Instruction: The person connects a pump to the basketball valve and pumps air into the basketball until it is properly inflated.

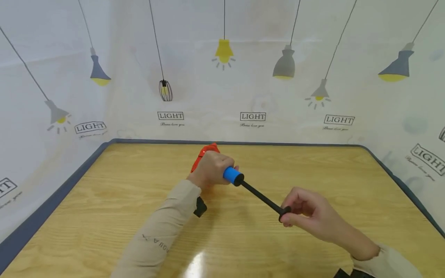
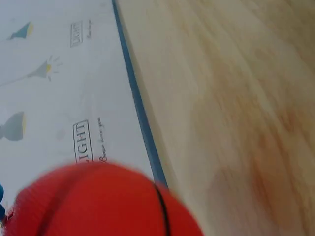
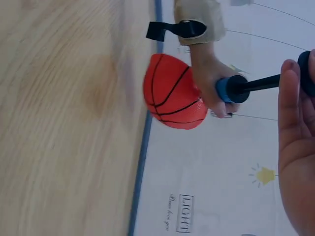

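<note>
My left hand (image 1: 213, 166) grips the blue barrel (image 1: 231, 175) of a small hand pump above the table. The pump's black rod (image 1: 260, 195) is drawn out toward the lower right. At the rod's end, my right hand (image 1: 318, 216) pinches the black handle (image 1: 285, 212) between thumb and fingers. A red ball (image 3: 170, 93) with black basketball lines is against the far side of my left hand and looks caved in and partly flat. Up close, the ball (image 2: 108, 204) fills the bottom of the left wrist view. Where pump and ball meet is hidden behind the left hand.
Under both hands lies a wood-grain table (image 1: 104, 216) with a dark blue edge (image 1: 260, 144). A pale curtain (image 1: 194, 77) printed with lamps surrounds its back and sides. A black strap end (image 1: 200, 207) hangs from the left wrist.
</note>
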`<move>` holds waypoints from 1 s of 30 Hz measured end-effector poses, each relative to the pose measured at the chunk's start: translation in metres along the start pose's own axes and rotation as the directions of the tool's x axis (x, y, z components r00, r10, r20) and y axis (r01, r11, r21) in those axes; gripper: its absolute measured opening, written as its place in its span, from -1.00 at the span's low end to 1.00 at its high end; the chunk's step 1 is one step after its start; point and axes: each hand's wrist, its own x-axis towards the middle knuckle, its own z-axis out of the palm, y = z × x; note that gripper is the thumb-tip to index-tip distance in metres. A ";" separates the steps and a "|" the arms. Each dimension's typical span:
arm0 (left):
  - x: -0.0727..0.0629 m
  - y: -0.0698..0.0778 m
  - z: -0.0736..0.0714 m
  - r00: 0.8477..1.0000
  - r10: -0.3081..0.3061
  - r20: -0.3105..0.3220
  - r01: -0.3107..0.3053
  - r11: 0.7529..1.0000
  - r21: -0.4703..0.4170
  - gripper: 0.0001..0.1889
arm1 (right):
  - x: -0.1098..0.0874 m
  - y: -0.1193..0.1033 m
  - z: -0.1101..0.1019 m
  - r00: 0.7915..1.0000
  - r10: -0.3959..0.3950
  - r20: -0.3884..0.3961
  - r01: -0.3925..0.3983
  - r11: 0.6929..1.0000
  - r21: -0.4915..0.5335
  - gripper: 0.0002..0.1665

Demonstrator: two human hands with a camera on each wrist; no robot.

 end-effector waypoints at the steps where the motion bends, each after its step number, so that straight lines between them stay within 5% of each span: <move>1: 0.000 0.000 0.000 1.000 0.010 0.006 -0.010 1.000 0.000 -0.76 | 0.001 0.002 0.000 1.000 -0.006 0.012 0.006 1.000 -0.008 -0.83; 9: 0.013 0.013 0.005 0.999 0.033 0.016 -0.033 0.999 -0.027 -0.78 | 0.032 0.038 0.003 0.999 -0.040 0.011 0.041 0.989 -0.140 -0.86; 13: 0.012 0.013 0.008 0.998 0.056 0.037 -0.056 0.998 -0.013 -0.76 | 0.030 0.039 0.005 0.999 0.030 -0.028 -0.034 0.987 -0.154 -0.84; 17: 0.009 0.008 0.006 0.997 0.066 0.049 -0.066 0.998 0.002 -0.76 | 0.018 0.025 0.006 0.995 0.094 -0.037 -0.097 0.991 -0.097 -0.85; 24: 0.003 0.000 -0.002 1.000 0.005 0.022 -0.005 1.000 0.000 -0.77 | 0.003 0.009 0.005 0.999 0.019 0.029 -0.021 0.997 0.077 -0.90; 30: 0.014 0.012 -0.001 0.991 0.092 0.094 -0.096 0.995 0.037 -0.81 | 0.019 0.040 0.004 0.999 0.001 0.035 0.002 0.997 -0.081 -0.87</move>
